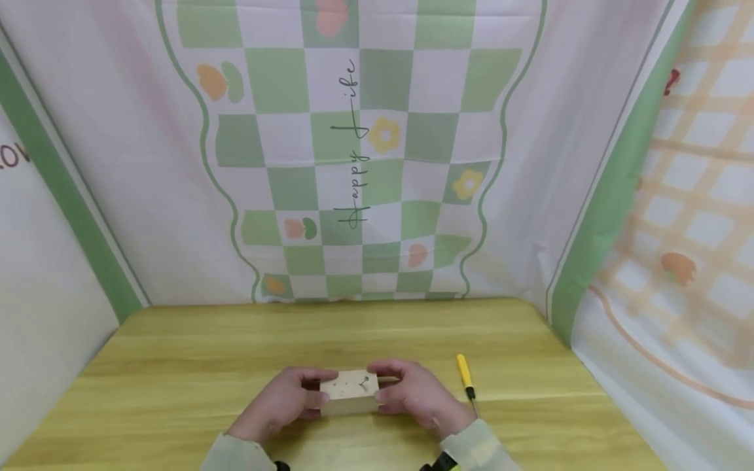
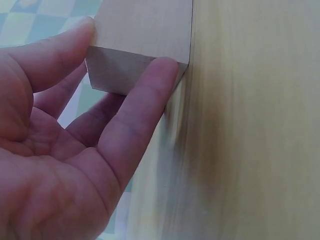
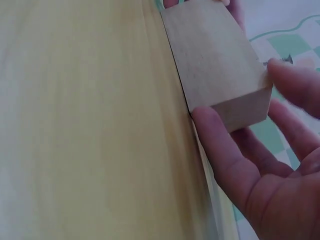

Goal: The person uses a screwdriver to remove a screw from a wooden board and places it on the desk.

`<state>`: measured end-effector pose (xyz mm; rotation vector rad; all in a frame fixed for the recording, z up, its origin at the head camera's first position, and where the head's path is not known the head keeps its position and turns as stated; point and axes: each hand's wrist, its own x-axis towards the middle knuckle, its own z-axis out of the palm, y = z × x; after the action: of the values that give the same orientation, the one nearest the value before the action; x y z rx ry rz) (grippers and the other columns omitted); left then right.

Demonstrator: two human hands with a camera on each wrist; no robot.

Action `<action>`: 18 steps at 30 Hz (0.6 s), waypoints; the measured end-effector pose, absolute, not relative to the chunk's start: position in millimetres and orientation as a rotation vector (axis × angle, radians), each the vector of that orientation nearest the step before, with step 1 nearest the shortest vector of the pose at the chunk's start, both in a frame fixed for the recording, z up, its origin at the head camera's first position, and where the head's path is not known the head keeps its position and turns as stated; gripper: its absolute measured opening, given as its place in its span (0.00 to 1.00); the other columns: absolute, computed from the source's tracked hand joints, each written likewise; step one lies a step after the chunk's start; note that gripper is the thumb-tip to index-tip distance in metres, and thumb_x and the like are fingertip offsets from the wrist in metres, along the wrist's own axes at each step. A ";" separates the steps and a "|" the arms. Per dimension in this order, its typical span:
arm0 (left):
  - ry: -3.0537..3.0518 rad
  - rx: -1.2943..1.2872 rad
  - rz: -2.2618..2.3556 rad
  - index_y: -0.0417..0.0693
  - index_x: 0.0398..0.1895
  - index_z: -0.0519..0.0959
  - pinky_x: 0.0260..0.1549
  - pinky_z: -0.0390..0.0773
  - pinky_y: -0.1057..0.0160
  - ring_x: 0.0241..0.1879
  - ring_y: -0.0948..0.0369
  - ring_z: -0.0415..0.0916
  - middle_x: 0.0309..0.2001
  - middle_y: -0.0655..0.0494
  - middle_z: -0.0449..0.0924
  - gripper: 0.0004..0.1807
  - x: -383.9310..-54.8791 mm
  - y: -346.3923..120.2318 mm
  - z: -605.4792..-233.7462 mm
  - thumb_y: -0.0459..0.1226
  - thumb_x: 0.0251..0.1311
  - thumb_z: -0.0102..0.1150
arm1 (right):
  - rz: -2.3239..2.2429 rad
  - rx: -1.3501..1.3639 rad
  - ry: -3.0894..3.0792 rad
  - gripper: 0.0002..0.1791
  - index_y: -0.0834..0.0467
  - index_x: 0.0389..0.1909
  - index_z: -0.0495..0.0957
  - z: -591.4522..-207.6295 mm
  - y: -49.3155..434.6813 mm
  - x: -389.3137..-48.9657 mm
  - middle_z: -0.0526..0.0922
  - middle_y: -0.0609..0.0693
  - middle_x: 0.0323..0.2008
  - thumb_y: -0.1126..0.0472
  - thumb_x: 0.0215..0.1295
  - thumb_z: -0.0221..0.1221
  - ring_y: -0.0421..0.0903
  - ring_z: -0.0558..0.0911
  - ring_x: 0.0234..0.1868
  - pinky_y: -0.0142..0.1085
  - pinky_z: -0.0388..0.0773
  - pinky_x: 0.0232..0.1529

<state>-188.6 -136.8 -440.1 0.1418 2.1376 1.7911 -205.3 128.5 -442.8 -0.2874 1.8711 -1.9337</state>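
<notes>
A pale wooden block (image 1: 349, 407) stands near the table's front middle, gripped at both ends. My left hand (image 1: 287, 397) holds its left end, with the thumb at the top edge and fingers along the end and lower edge in the left wrist view. The right hand (image 1: 417, 394) grips the opposite end in the same manner. Small dark holes dot the block's upper face. Toward its right side, what look like thin screws (image 1: 364, 381) stick up; one screw (image 3: 288, 59) shows beside the thumb in the right wrist view.
A screwdriver (image 1: 465, 373) with a yellow and black handle lies on the wooden table (image 1: 194, 353), right of the right hand; the forearm partly covers its shaft. Behind the table hangs a green-and-white checked cloth (image 1: 336, 196), with more cloth at both sides.
</notes>
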 end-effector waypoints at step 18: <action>2.129 0.740 1.743 0.46 0.54 0.81 0.48 0.81 0.58 0.54 0.46 0.77 0.52 0.48 0.78 0.20 -205.7 -129.4 -403.9 0.28 0.58 0.69 | -1.937 -0.227 1.889 0.28 0.67 0.61 0.75 -446.0 126.3 -207.6 0.76 0.59 0.59 0.73 0.58 0.66 0.56 0.80 0.51 0.50 0.83 0.45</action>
<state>-205.7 -129.4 -403.9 0.7399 2.1286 1.7431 -207.6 126.3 -446.0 -0.2270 1.8887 -1.9366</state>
